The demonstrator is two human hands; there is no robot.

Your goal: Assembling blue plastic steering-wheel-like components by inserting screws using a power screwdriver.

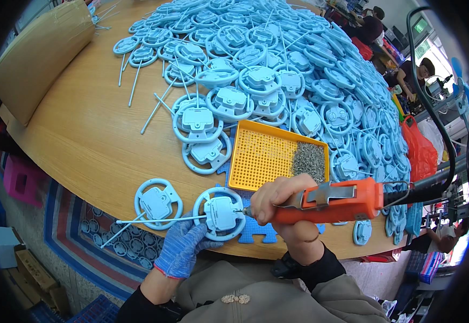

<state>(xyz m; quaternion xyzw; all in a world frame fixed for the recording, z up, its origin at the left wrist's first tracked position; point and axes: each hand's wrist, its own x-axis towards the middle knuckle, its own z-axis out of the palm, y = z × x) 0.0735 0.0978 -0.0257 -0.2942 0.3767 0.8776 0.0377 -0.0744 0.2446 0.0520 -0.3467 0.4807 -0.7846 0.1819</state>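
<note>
My left hand (182, 246), in a blue knitted glove, grips the lower left rim of a light-blue plastic toy steering wheel (221, 213) with a thin stick attached. My bare right hand (284, 200) is wrapped round an orange electric screwdriver (347, 201). Its bit points left and meets the right side of the wheel's central housing; whether a screw sits under the tip is too small to tell. Another light-blue wheel (157, 203) lies just left of the held one. Beyond my hands, a yellow perforated tray (261, 156) holds small metal screws (308, 160) at its right end.
A large heap of light-blue wheels (299, 59) covers the table's far and right side. Blue foam mat (258, 231) lies under the work. A cardboard piece (43, 59) stands at the far left. The screwdriver's black cable (414, 64) arches up on the right. Other people sit farther right.
</note>
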